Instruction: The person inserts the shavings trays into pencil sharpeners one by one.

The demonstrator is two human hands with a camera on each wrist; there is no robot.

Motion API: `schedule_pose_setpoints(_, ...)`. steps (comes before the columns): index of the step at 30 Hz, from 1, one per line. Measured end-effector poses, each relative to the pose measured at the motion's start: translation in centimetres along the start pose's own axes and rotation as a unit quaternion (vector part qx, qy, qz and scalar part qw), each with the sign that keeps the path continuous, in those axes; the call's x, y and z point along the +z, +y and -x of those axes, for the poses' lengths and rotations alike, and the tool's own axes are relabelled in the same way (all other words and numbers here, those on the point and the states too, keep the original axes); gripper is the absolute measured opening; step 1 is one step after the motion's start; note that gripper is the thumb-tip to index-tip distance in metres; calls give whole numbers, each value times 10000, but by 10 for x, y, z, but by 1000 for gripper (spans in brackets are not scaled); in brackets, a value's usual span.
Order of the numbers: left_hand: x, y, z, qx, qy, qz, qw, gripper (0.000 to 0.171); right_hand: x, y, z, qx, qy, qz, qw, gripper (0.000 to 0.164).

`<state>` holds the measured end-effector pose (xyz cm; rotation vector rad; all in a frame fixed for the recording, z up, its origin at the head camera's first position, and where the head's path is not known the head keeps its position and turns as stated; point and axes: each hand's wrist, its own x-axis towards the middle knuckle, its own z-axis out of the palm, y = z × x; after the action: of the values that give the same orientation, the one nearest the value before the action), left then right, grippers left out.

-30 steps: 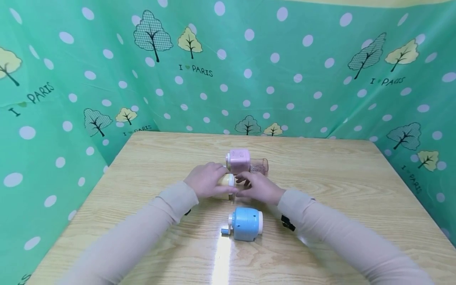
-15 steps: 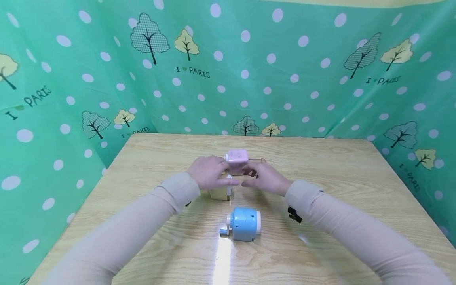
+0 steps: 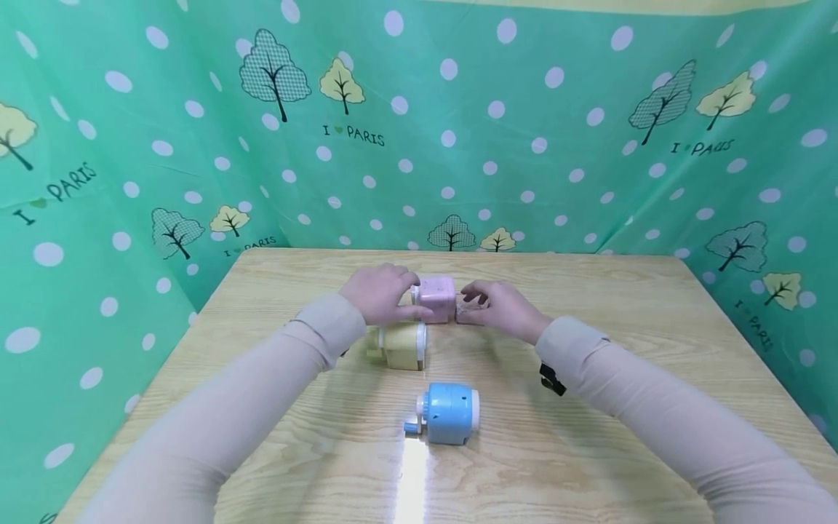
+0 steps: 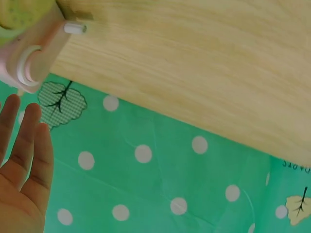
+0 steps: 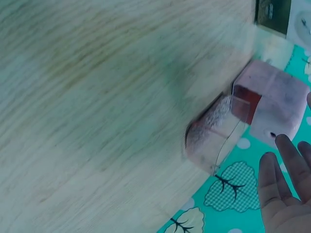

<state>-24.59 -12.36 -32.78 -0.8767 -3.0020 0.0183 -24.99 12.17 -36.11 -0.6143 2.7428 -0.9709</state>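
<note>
A pink crank pencil sharpener [image 3: 437,298] lies on the wooden table, its clear shavings drawer [image 5: 216,131] beside it and apart from its body or partly out; I cannot tell which. My left hand [image 3: 381,295] reaches over the sharpener's left end, fingers fairly straight in the left wrist view and holding nothing. At the drawer's side hovers my right hand [image 3: 507,309], fingers loosely bent; no grip shows. Just nearer than the pink one lies a yellow sharpener [image 3: 402,346], under my left wrist. A blue sharpener [image 3: 450,413], crank to the left, lies closest to me.
The wooden table [image 3: 622,349] runs back to a green dotted curtain [image 3: 406,175] behind and at both sides. A bright glare strip falls on the wood below the blue sharpener.
Both hands have moved away from the yellow sharpener, farther back to the pink one. The yellow sharpener now shows almost whole. The blue one stays in place.
</note>
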Motion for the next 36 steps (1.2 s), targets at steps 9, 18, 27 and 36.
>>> schedule_pose_setpoints(9, -7, -5, -9, 72, -34, -163, 9998, 86, -4, 12, -5, 334, 84, -120, 9993, 75)
schedule_pose_setpoints(18, 3, 0, -19, 35, -129, -202, 9997, 87, 1, 30, -12, 342, 39, 139, 9993, 70)
schedule_pose_setpoints(27, 6, 4, -28, -134, -212, -399, 9989, 91, 9, 44, -21, 754, -70, -226, 9969, 85)
schedule_pose_setpoints(36, 8, 5, -38, -354, -302, -304, 9985, 102, 11, 52, -27, 832, -171, -765, 9934, 79)
